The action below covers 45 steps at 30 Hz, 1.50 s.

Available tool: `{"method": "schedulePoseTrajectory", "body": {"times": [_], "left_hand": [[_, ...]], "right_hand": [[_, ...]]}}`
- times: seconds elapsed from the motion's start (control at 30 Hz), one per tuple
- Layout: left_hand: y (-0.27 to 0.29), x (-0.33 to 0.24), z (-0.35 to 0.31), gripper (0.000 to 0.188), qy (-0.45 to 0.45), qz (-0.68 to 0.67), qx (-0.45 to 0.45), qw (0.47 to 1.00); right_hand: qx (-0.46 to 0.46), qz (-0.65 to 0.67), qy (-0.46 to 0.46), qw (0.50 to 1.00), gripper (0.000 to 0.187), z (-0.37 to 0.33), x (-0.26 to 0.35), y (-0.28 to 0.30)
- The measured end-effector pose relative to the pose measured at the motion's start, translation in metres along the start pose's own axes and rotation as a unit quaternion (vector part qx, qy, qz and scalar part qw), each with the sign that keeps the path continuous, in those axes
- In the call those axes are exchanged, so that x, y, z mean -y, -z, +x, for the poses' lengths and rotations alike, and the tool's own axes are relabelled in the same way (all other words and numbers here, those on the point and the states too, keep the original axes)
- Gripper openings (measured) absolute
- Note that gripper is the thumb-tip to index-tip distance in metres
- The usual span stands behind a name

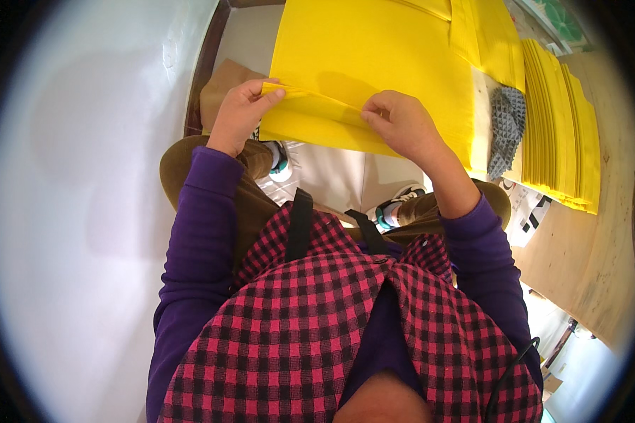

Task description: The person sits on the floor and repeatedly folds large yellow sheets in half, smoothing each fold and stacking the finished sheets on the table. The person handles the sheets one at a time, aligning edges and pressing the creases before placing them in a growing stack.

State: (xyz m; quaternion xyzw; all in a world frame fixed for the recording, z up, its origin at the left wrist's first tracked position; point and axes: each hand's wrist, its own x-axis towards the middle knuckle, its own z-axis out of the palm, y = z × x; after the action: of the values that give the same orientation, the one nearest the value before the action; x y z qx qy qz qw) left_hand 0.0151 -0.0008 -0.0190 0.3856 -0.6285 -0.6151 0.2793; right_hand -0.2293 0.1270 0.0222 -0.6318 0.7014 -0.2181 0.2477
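A large yellow cloth sheet (374,49) lies spread in front of me, its near edge lifted into a long fold. My left hand (245,113) pinches the left end of that fold between thumb and fingers. Further right along the same edge, my right hand (402,123) is closed with thumb and fingertips on the cloth. Between the two hands the raised edge runs slightly slanted, and the cloth's near strip hangs below it. Whether the fold is one layer or several, I cannot tell.
A thick stack of folded yellow cloth (557,134) rests on a wooden board (578,247) at the right. Beside it lies a grey textured pad (508,130). Brown cardboard (226,88) stands near my left hand. A white wall (92,176) fills the left side.
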Motion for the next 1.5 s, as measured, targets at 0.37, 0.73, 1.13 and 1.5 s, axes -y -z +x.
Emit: {"method": "schedulePoseTrajectory", "body": {"times": [0.37, 0.73, 1.13, 1.5], "left_hand": [[-0.001, 0.001, 0.001, 0.035, 0.013, -0.002, -0.013, 1.0], [0.0, -0.007, -0.001, 0.026, 0.023, -0.026, 0.029, 0.999], [0.001, 0.005, 0.004, 0.019, 0.01, -0.01, -0.001, 1.0], [-0.003, 0.008, 0.005, 0.027, 0.011, -0.024, -0.033, 0.999]], "right_hand": [[-0.002, 0.015, 0.001, 1.0, 0.019, 0.001, 0.0, 0.002], [-0.034, 0.017, 0.027, 0.999, 0.018, 0.007, -0.002, 0.005], [-0.074, -0.078, 0.003, 0.994, 0.019, -0.039, -0.035, 0.039], [-0.107, 0.003, -0.068, 0.992, 0.013, -0.048, -0.062, 0.043]]}}
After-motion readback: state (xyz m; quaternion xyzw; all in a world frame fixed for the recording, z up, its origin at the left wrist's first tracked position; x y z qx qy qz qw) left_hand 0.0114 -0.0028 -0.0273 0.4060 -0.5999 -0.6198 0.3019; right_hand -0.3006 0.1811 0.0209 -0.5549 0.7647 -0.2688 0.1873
